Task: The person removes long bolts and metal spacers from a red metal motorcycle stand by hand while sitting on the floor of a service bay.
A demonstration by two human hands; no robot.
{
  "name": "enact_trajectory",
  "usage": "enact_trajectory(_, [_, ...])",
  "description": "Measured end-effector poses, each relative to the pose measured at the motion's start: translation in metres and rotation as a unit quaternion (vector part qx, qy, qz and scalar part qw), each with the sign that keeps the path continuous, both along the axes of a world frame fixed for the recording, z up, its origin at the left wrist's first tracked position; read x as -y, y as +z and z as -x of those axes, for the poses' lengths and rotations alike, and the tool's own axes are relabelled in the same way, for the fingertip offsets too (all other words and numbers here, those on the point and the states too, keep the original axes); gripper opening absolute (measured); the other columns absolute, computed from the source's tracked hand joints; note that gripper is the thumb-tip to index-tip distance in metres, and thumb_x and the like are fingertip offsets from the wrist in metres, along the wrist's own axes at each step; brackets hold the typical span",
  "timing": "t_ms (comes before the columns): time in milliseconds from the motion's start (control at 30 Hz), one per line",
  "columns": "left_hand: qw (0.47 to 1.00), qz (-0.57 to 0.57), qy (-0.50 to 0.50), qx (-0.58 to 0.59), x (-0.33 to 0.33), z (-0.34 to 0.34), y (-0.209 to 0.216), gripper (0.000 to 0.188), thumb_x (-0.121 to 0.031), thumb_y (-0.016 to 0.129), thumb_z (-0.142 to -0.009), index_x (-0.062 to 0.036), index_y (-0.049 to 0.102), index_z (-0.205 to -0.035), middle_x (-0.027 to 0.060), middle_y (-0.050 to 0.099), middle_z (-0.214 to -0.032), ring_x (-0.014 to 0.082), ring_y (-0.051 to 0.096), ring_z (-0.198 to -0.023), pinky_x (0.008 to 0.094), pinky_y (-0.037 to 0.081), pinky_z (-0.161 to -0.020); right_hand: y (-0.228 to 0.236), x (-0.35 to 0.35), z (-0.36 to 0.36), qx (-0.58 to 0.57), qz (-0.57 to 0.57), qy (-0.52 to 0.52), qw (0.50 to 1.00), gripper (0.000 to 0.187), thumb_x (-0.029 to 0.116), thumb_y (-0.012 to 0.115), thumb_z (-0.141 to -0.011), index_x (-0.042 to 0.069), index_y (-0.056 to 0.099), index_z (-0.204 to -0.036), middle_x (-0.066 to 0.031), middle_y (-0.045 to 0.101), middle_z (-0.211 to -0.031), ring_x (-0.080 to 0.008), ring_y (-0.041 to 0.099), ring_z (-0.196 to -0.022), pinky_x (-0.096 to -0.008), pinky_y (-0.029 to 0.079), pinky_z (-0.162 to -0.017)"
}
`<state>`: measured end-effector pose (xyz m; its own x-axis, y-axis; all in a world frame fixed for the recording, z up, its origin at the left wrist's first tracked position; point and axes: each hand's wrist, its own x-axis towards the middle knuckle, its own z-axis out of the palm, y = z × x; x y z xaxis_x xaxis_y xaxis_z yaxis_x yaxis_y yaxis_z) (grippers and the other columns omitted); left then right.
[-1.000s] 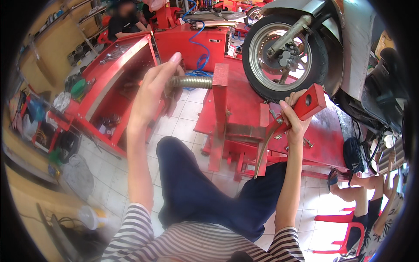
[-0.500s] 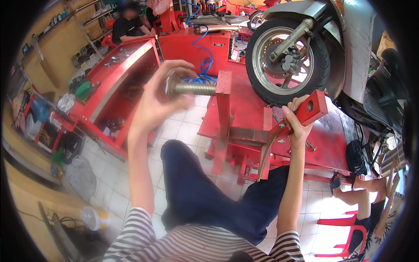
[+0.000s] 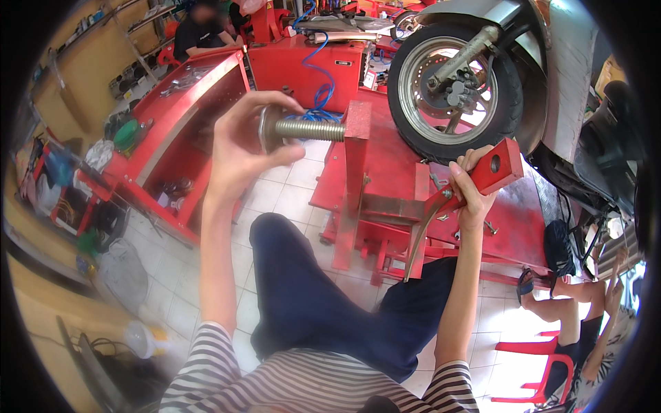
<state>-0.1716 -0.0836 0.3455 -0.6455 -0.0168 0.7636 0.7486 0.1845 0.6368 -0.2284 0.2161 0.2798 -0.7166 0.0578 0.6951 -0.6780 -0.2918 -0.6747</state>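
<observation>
My left hand (image 3: 233, 141) curls in a C around the round metal head (image 3: 268, 129) of a thick threaded screw (image 3: 310, 130). Its thumb and fingers straddle the head; the contact behind it is hidden. The screw's far end meets the upright arm of a red steel clamp (image 3: 356, 158). My right hand (image 3: 475, 194) is closed around the clamp's other arm, a red square bar (image 3: 499, 168) with a round hole near its end. Below that hand a curved metal lever (image 3: 421, 241) hangs down, bolted to the clamp.
A scooter's front wheel (image 3: 454, 93) stands on the red lift platform (image 3: 475, 241), where small bolts lie. At left is a red tool cabinet (image 3: 172, 138); a blue coiled hose (image 3: 323, 96) lies behind. One person (image 3: 200, 34) sits far left, another beside a red chair (image 3: 551, 372) at right.
My left hand, blurred before, now shows more sharply around the screw head. The view has shifted slightly; my right hand keeps its hold on the red bar.
</observation>
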Motion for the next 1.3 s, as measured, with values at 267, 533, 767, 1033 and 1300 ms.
enact_trajectory(267, [0.981,-0.063,-0.068,0.168,0.007,-0.005,0.01,0.04,-0.039,0.067,-0.088,-0.0024,0.058,-0.102,0.0059,0.058,-0.084,0.0077,0.053,-0.056,0.0189,0.038,-0.048,0.004,0.001,-0.001,-0.01,-0.025,-0.023,0.999,0.027,-0.007,0.062,-0.08,0.007,0.04,-0.083,-0.0005,0.038,-0.068,-0.0057,0.029,-0.048,-0.02,0.026,-0.043])
enact_trajectory(533, [0.968,-0.019,-0.045,0.246,0.005,-0.011,0.02,0.044,-0.043,0.048,-0.099,-0.0001,0.057,-0.093,0.0058,0.056,-0.064,0.0073,0.046,-0.039,0.0203,0.031,-0.034,0.0,-0.006,0.001,-0.006,-0.009,0.012,1.0,0.029,-0.012,0.066,-0.078,0.006,0.044,-0.085,-0.0001,0.041,-0.072,-0.0066,0.036,-0.055,-0.0224,0.03,-0.048])
enact_trajectory(767, [0.999,0.013,0.032,0.031,-0.001,-0.011,0.005,0.042,-0.032,0.07,-0.082,0.0002,0.059,-0.107,0.0063,0.063,-0.089,0.0127,0.061,-0.081,0.0236,0.046,-0.074,0.004,0.002,-0.002,-0.005,0.003,0.024,1.0,0.028,-0.011,0.064,-0.078,0.006,0.043,-0.084,-0.0004,0.04,-0.068,-0.0062,0.034,-0.052,-0.0211,0.025,-0.045])
enact_trajectory(1033, [0.978,-0.022,-0.048,0.201,0.014,-0.005,0.013,0.045,-0.037,0.075,-0.083,0.0002,0.06,-0.105,0.0048,0.062,-0.073,0.0092,0.058,-0.058,0.0188,0.044,-0.054,0.004,0.0,0.003,0.0,0.002,0.017,1.0,0.029,-0.01,0.066,-0.077,0.006,0.043,-0.084,0.0004,0.04,-0.067,-0.0063,0.034,-0.051,-0.0214,0.027,-0.046])
enact_trajectory(1300, [0.974,0.017,-0.094,0.208,0.019,-0.005,0.02,0.039,-0.033,0.07,-0.084,0.0019,0.059,-0.097,0.0088,0.062,-0.076,0.0085,0.053,-0.046,0.0219,0.043,-0.048,0.002,-0.002,-0.003,-0.003,-0.006,0.011,1.0,0.03,-0.009,0.066,-0.077,0.007,0.043,-0.085,-0.0002,0.04,-0.069,-0.006,0.034,-0.052,-0.0212,0.027,-0.045])
